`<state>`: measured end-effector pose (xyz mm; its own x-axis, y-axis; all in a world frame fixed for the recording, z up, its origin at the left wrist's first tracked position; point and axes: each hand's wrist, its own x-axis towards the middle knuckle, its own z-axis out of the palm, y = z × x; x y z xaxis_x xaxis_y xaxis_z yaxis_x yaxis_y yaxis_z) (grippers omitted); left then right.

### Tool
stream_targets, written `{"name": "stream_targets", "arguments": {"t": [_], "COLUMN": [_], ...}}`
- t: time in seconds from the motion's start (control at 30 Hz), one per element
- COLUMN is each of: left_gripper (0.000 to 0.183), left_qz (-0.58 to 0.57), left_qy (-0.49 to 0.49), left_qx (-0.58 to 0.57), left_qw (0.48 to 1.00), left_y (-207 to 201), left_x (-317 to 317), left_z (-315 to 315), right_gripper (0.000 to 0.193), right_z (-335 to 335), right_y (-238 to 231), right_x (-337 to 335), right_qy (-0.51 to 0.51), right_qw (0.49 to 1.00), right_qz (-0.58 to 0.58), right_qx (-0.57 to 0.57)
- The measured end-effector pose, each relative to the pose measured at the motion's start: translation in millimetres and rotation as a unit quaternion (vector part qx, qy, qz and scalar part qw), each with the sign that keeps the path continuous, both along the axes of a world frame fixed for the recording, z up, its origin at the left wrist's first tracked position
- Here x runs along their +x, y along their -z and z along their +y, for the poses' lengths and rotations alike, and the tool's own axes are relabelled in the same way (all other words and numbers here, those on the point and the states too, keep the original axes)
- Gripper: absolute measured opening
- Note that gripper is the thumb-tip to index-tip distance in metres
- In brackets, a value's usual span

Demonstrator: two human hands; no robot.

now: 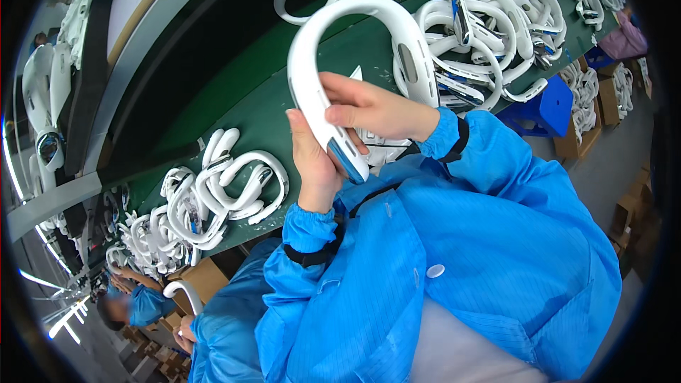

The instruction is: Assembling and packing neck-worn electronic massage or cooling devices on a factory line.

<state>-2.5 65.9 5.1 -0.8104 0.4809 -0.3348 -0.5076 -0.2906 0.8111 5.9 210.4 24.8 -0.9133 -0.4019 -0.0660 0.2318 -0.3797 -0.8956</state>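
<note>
A white U-shaped neck fan (306, 74) is held up over the green table, its curve pointing away from me. A grey oval panel marks its right arm, and a blue strip shows at the lower tip of its left arm. My left hand (312, 163) is closed round that lower tip from the left. From the right, my right hand (383, 108) grips the same arm higher up, thumb across its front and fingers partly hidden behind it. Below my right hand, small white pieces (381, 152) lie partly covered at the table's edge.
A heap of white neck fans (489, 28) covers the table's right side; another pile (213, 191) lies left. A blue stool (543, 110) and cardboard boxes (606, 103) with white parts stand at right. A co-worker in blue (230, 312) sits close on my left.
</note>
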Motion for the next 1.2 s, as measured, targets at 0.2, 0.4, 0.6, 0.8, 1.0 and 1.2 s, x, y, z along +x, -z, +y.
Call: {"name": "stream_targets", "arguments": {"t": [0.2, 0.4, 0.6, 0.8, 1.0, 1.2], "left_gripper": [0.059, 0.049, 0.038, 0.058, 0.045, 0.021], "left_qz": [-0.111, -0.131, -0.129, -0.095, -0.113, 0.072], "left_qy": [-0.091, -0.223, -0.357, -0.335, -0.28, -0.265], "left_qx": [0.028, 0.018, 0.031, -0.251, -0.388, -0.334], "left_qw": [0.989, 0.966, 0.925, 0.903, 0.871, 0.902], "left_y": [2.1, 53.5, 136.8, 239.6, 241.0, 202.9], "left_x": [-9.4, -82.4, -208.5, -279.6, -246.6, -183.6], "left_z": [3.3, -24.0, -66.2, -81.1, -92.5, -53.9], "right_gripper": [0.048, 0.023, 0.036, 0.051, 0.04, 0.034], "right_z": [-8.2, 60.1, 164.4, 247.4, 269.3, 232.2], "right_y": [0.0, 27.2, 103.2, 201.9, 220.9, 161.3], "right_x": [-8.1, -48.4, -151.1, -188.9, -201.3, -174.4], "right_qy": [0.003, 0.097, 0.266, 0.332, 0.242, 0.381], "right_qw": [0.998, 0.989, 0.82, 0.6, 0.651, 0.469], "right_qz": [-0.022, 0.023, -0.118, -0.258, -0.269, -0.069], "right_qx": [0.063, 0.114, 0.493, 0.681, 0.668, 0.794]}}
